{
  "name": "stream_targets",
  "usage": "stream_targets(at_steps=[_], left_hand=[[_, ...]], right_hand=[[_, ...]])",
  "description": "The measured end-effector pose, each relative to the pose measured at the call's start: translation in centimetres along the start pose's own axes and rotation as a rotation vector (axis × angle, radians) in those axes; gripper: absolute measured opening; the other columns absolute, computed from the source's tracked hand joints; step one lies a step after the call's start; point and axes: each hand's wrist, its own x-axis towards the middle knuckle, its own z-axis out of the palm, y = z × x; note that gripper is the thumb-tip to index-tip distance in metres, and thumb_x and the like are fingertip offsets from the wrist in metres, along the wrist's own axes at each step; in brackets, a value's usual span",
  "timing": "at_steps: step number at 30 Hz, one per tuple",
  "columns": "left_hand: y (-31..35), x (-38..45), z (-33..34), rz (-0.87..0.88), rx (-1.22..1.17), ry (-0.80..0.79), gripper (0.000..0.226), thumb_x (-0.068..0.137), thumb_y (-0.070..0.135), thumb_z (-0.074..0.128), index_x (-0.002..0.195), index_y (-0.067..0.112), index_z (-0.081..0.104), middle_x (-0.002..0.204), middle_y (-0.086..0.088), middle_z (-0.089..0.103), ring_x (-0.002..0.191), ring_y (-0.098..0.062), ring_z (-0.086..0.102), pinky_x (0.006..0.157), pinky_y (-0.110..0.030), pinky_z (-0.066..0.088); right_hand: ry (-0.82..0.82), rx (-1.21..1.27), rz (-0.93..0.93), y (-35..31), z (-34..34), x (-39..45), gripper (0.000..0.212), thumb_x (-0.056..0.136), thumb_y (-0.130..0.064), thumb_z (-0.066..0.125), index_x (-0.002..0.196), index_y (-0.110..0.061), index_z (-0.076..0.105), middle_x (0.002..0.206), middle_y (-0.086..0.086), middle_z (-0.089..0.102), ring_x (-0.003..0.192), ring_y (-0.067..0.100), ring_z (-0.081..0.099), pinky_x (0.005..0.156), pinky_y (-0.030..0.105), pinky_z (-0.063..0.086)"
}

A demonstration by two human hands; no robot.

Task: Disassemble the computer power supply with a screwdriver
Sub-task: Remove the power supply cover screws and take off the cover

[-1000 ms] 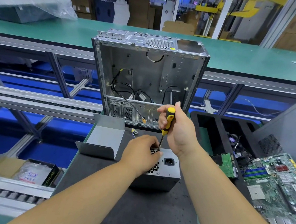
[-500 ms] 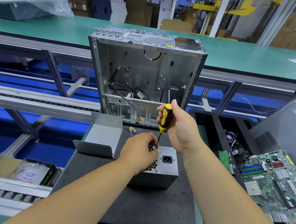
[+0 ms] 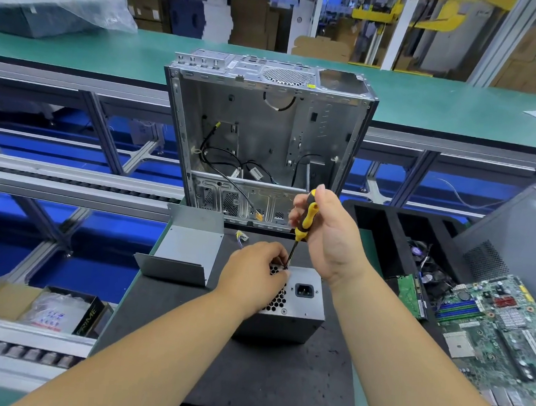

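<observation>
A grey power supply [image 3: 297, 303] stands on the black mat [image 3: 264, 377], its face with the socket and the honeycomb grille turned up. My left hand [image 3: 252, 274] lies over the grille's top, fingers curled round the screwdriver's shaft near its tip. My right hand [image 3: 328, 235] grips the yellow and black screwdriver [image 3: 303, 224] by the handle, nearly upright, tip down on the top edge of the power supply. The screw under the tip is hidden by my fingers.
A bent grey metal cover [image 3: 187, 248] lies left of the power supply. An open, stripped computer case [image 3: 264, 139] stands behind. On the right are a black tray [image 3: 384, 239] with parts, a green motherboard [image 3: 501, 333] and a grey panel [image 3: 518, 233]. A box [image 3: 43, 310] sits lower left.
The view has shifted slightly. My hands and the screwdriver stay at the same spot on the power supply; my right hand's hold on the handle has turned a little.
</observation>
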Motion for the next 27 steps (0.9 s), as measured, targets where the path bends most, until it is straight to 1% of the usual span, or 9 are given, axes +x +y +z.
stream_targets(at_steps=[3,7,11,14,17,19,22,24,27], left_hand=[[0.0,0.1,0.0,-0.005,0.001,-0.003,0.011,0.084,0.034,0.065,0.093,0.037,0.06,0.098,0.016,0.063,0.092,-0.007,0.056,0.075,-0.023,0.041],[0.1,0.2,0.0,-0.015,0.005,-0.005,0.01,0.083,0.035,0.065,0.091,0.037,0.059,0.095,0.016,0.063,0.091,-0.008,0.057,0.074,-0.024,0.043],[0.2,0.2,0.0,-0.013,0.005,-0.007,0.009,0.083,0.036,0.064,0.089,0.037,0.058,0.094,0.015,0.063,0.09,-0.008,0.057,0.073,-0.025,0.043],[0.1,0.2,0.0,-0.012,0.002,-0.005,0.009,0.083,0.038,0.065,0.087,0.038,0.056,0.094,0.015,0.063,0.089,-0.008,0.057,0.073,-0.024,0.042],[0.1,0.2,0.1,-0.016,-0.001,0.0,0.009,0.083,0.038,0.065,0.087,0.037,0.057,0.093,0.015,0.062,0.088,-0.009,0.056,0.071,-0.024,0.039],[0.1,0.3,0.1,-0.018,-0.003,0.003,0.009,0.082,0.038,0.064,0.087,0.037,0.057,0.092,0.015,0.062,0.087,-0.008,0.056,0.07,-0.024,0.039],[0.0,0.3,0.1,-0.02,-0.007,-0.005,0.009,0.082,0.038,0.064,0.086,0.037,0.056,0.093,0.016,0.062,0.089,-0.01,0.056,0.072,-0.025,0.042],[0.0,0.3,0.1,-0.023,-0.004,-0.01,0.009,0.082,0.037,0.064,0.086,0.038,0.056,0.094,0.016,0.062,0.089,-0.009,0.055,0.071,-0.024,0.041],[0.1,0.4,0.0,-0.024,0.004,-0.006,0.011,0.083,0.037,0.065,0.086,0.039,0.054,0.093,0.017,0.061,0.086,-0.007,0.052,0.069,-0.023,0.036]], right_hand=[[0.011,0.019,0.027,-0.2,-0.2,-0.1,0.04,0.105,-0.037,0.041,0.087,-0.011,0.067,0.084,0.003,0.063,0.073,0.018,0.058,0.081,0.038,0.047],[-0.029,0.084,0.072,-0.4,0.0,-0.2,0.054,0.107,-0.041,0.033,0.084,-0.013,0.074,0.072,0.003,0.054,0.064,0.015,0.05,0.069,0.029,0.045],[-0.027,0.087,0.064,-0.1,0.6,0.0,0.055,0.108,-0.044,0.024,0.093,-0.008,0.064,0.062,0.001,0.042,0.056,0.014,0.038,0.063,0.028,0.036],[-0.031,0.112,0.061,-0.1,0.7,0.0,0.051,0.104,-0.051,0.026,0.09,-0.011,0.055,0.061,0.001,0.04,0.056,0.014,0.034,0.06,0.026,0.034],[-0.075,0.073,0.043,-0.1,0.6,0.0,0.032,0.1,-0.044,0.042,0.086,-0.016,0.042,0.065,-0.001,0.042,0.058,0.015,0.034,0.064,0.029,0.032],[-0.077,0.014,0.025,-0.1,0.4,0.0,0.027,0.095,-0.041,0.047,0.086,-0.015,0.041,0.068,0.0,0.046,0.06,0.016,0.039,0.067,0.031,0.034],[-0.064,-0.025,0.032,-0.4,0.2,0.0,0.027,0.09,-0.04,0.052,0.087,-0.014,0.048,0.075,0.0,0.055,0.067,0.017,0.051,0.072,0.031,0.044],[-0.04,-0.042,0.061,-0.7,0.2,0.1,0.028,0.088,-0.04,0.057,0.088,-0.012,0.055,0.077,-0.001,0.059,0.071,0.016,0.056,0.077,0.033,0.048],[0.008,-0.1,0.088,-1.1,0.2,0.1,0.029,0.098,-0.036,0.055,0.089,-0.01,0.065,0.076,0.001,0.064,0.075,0.018,0.06,0.085,0.041,0.049]])
